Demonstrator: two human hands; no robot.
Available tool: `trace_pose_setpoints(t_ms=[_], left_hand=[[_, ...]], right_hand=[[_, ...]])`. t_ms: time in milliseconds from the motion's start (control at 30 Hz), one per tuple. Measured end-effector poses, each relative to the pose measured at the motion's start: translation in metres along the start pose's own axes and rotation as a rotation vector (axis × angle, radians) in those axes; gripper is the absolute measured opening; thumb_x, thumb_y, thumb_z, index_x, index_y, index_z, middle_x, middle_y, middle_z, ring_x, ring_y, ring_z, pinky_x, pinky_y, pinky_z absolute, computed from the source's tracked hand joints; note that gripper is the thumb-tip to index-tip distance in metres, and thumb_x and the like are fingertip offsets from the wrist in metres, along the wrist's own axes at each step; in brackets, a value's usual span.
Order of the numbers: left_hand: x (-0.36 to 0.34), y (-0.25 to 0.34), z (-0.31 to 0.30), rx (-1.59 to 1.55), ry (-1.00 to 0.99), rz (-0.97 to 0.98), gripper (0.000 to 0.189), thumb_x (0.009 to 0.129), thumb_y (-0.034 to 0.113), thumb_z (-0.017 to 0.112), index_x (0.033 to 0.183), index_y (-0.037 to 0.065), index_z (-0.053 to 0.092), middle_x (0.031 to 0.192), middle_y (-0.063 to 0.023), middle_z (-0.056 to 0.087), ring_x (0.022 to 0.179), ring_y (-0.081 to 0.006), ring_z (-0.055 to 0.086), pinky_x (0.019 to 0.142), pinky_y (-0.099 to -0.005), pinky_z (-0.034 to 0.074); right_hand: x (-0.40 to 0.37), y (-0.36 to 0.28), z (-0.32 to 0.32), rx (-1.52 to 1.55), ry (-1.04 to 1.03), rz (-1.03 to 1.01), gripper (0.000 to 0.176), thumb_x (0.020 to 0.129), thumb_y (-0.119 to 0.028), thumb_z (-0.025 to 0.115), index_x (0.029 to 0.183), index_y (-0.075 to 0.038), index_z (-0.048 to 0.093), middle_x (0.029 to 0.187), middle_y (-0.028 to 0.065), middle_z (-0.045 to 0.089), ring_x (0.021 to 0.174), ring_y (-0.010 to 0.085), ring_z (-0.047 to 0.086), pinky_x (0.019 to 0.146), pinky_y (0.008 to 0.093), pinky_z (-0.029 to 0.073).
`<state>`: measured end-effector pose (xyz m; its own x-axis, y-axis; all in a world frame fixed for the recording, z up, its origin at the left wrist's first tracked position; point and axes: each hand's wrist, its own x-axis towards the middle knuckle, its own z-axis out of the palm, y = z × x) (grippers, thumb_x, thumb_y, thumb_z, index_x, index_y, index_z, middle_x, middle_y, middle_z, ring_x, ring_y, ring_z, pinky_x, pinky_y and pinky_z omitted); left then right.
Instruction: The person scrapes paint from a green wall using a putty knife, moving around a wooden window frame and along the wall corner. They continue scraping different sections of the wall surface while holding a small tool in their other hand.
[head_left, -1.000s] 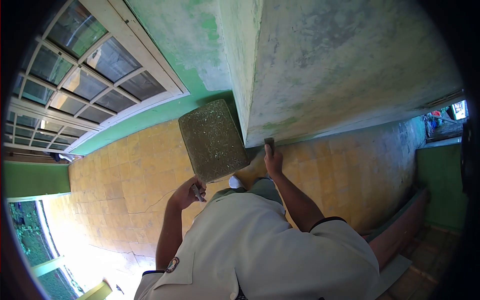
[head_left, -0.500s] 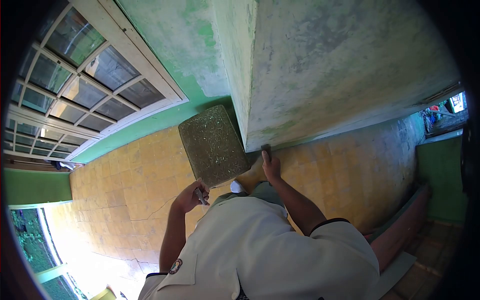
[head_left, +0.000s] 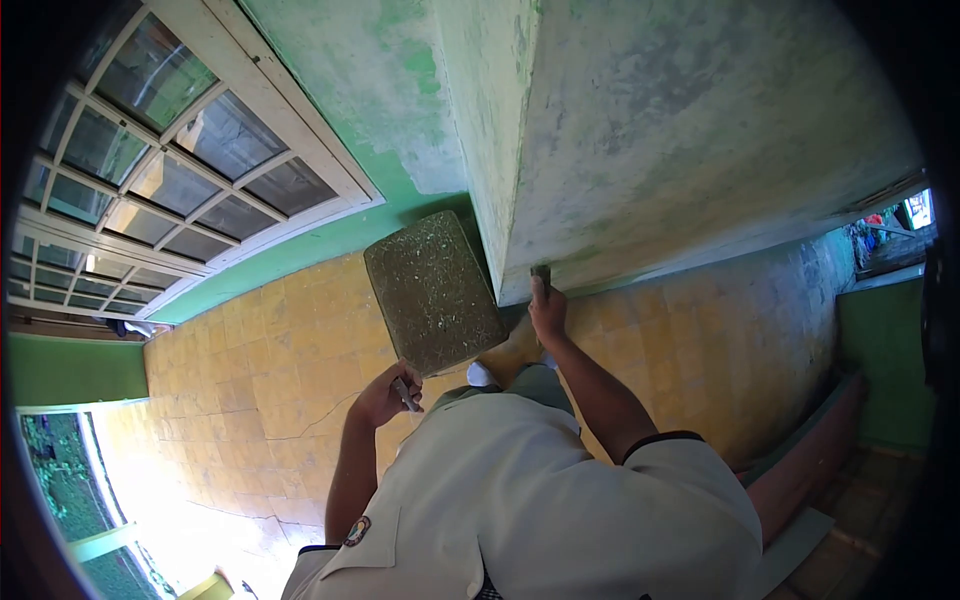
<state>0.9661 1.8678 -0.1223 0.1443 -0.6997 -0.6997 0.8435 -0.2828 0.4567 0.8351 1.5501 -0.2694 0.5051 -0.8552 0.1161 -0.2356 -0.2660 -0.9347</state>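
Observation:
My right hand (head_left: 547,318) is wrapped round the handle of a scraper (head_left: 541,273), its flat dark end close against the lower part of the patchy wall (head_left: 640,170), near the corner. Lower on the left, my left hand (head_left: 380,396) is closed on a small, grey, flat-looking tool (head_left: 405,392); I cannot tell its exact kind. That hand overlaps the near corner of a brown speckled stool (head_left: 430,290) in this view. The stool stands on the floor tight by the wall corner, between my hands and the window side.
White-framed windows (head_left: 215,205) line the left wall. Yellow floor tiles (head_left: 250,370), one cracked line across them, run around my feet. A reddish board (head_left: 810,460) leans low at the right, beside a green low wall (head_left: 880,360). Bright daylight enters at lower left.
My right hand has moved up the wall with the scraper, away from the floor edge. My left hand keeps its tool in nearly the same place.

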Motion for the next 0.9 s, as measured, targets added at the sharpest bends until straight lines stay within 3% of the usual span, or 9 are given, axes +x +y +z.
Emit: trace_pose_setpoints(t_ms=[167,267,333,367,433,667,767,833,900], left_hand=[[0.004,0.005,0.002,0.009,-0.004,0.004,0.045,0.095,0.042,0.037,0.083,0.003,0.056,0.070,-0.0059,0.050,0.066,-0.0185,0.054,0.064,-0.0407,0.053],[0.007,0.006,0.003,0.005,-0.014,0.015,0.045,0.095,0.042,0.037,0.083,0.003,0.056,0.070,-0.0058,0.050,0.066,-0.0184,0.054,0.064,-0.0403,0.053],[0.008,0.008,0.003,0.003,-0.006,0.007,0.045,0.095,0.042,0.037,0.083,0.003,0.056,0.070,-0.0057,0.050,0.066,-0.0183,0.054,0.064,-0.0401,0.053],[0.008,0.007,0.004,-0.004,0.006,-0.003,0.045,0.095,0.042,0.037,0.083,0.003,0.056,0.070,-0.0057,0.050,0.066,-0.0183,0.054,0.064,-0.0398,0.053],[0.006,0.005,0.004,0.010,-0.001,-0.022,0.045,0.095,0.042,0.038,0.083,0.003,0.056,0.070,-0.0056,0.050,0.066,-0.0182,0.054,0.064,-0.0396,0.053],[0.012,0.014,0.008,0.037,-0.013,-0.011,0.048,0.094,0.045,0.038,0.083,0.003,0.057,0.071,-0.0058,0.051,0.067,-0.0178,0.054,0.063,-0.0390,0.052],[0.008,0.017,0.013,0.045,-0.011,-0.024,0.053,0.094,0.050,0.037,0.079,0.003,0.058,0.065,-0.0047,0.049,0.066,-0.0179,0.055,0.062,-0.0360,0.050],[0.014,0.003,-0.008,0.087,-0.047,-0.052,0.059,0.093,0.054,0.033,0.078,0.003,0.059,0.065,-0.0066,0.052,0.067,-0.0200,0.055,0.065,-0.0372,0.049],[0.022,0.005,-0.011,0.128,-0.093,-0.050,0.064,0.092,0.057,0.029,0.076,0.003,0.060,0.065,-0.0085,0.054,0.069,-0.0221,0.055,0.067,-0.0385,0.047]], right_hand=[[-0.013,-0.013,-0.017,0.236,-0.016,0.285,0.051,0.089,-0.041,0.056,0.060,0.001,0.050,0.047,0.0076,0.038,0.042,0.0173,0.044,0.042,0.0361,0.035],[-0.029,0.009,-0.018,-0.161,-0.075,0.197,0.047,0.089,-0.037,0.057,0.058,-0.004,0.047,0.048,0.0022,0.039,0.042,0.0118,0.042,0.041,0.0300,0.034],[-0.016,0.022,-0.004,-0.328,0.136,-0.296,0.047,0.089,-0.038,0.057,0.059,-0.003,0.048,0.048,0.0021,0.040,0.042,0.0119,0.043,0.041,0.0300,0.035],[-0.003,0.007,-0.003,-0.330,0.133,-0.300,0.047,0.089,-0.038,0.057,0.059,-0.003,0.048,0.048,0.0021,0.040,0.042,0.0119,0.043,0.041,0.0300,0.035],[0.011,-0.021,-0.003,0.208,-0.039,0.185,0.045,0.089,-0.038,0.057,0.065,0.000,0.056,0.046,0.0080,0.040,0.042,0.0180,0.046,0.042,0.0348,0.037],[-0.031,0.009,-0.017,-0.209,-0.022,0.198,0.055,0.088,-0.045,0.054,0.061,0.004,0.053,0.046,0.0136,0.046,0.043,0.0252,0.051,0.046,0.0382,0.038],[-0.010,0.006,-0.010,-0.256,0.043,-0.023,0.054,0.089,-0.045,0.054,0.053,-0.006,0.042,0.045,-0.0001,0.041,0.041,0.0107,0.045,0.041,0.0289,0.033],[0.011,-0.045,-0.010,0.280,-0.036,0.247,0.054,0.089,-0.045,0.054,0.053,-0.006,0.044,0.042,0.0014,0.041,0.038,0.0116,0.045,0.039,0.0290,0.032],[0.008,-0.041,-0.008,0.227,-0.036,0.225,0.054,0.089,-0.044,0.054,0.052,-0.007,0.044,0.042,0.0012,0.041,0.036,0.0115,0.043,0.037,0.0285,0.031]])
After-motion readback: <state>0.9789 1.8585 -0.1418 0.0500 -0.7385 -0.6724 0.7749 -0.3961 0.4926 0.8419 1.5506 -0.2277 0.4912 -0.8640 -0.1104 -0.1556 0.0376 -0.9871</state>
